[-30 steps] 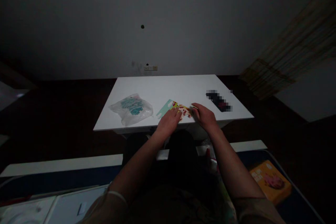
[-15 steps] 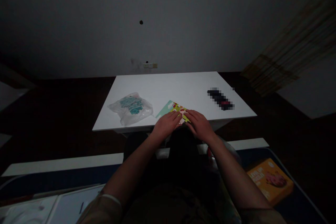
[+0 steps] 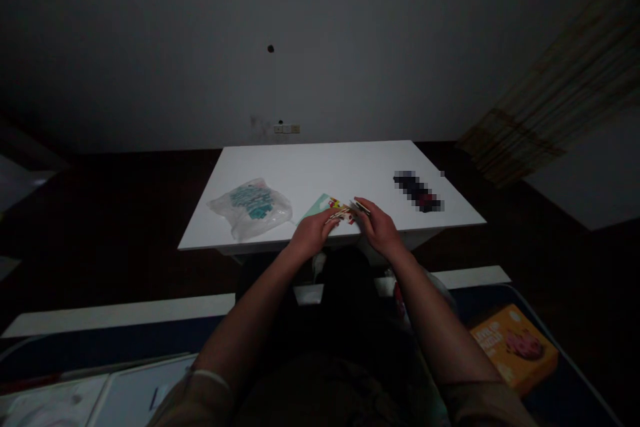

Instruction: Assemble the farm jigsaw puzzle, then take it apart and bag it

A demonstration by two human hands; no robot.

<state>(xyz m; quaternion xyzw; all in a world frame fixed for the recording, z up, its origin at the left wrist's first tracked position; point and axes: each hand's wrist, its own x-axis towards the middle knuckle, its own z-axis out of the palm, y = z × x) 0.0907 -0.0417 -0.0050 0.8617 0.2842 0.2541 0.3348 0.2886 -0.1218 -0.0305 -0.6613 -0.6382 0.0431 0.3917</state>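
Near the front edge of the white table lies a colourful partly joined jigsaw puzzle [image 3: 319,203], mint green at its left and patterned in red and yellow. My left hand [image 3: 309,236] is closed on puzzle pieces [image 3: 339,215], tilted up so that their pale edges show. Opposite it, my right hand [image 3: 381,228] grips more puzzle pieces [image 3: 362,207] between thumb and fingers, also tilted. The two held groups come close together over the puzzle; whether they are joined I cannot tell. My hands cover the near part of the puzzle.
On the table's left sits a clear plastic bag [image 3: 275,213] with teal pieces inside. A pixelated dark object [image 3: 417,192] is on the right of the white table [image 3: 320,163]. Beside me on the bench are an orange puzzle box [image 3: 525,353] and, left, a white open box [image 3: 135,390].
Both hands lay flat on the puzzle before. Now the fingers have curled round pieces, which are lifted and tilted on edge, and the hands have drawn slightly apart.
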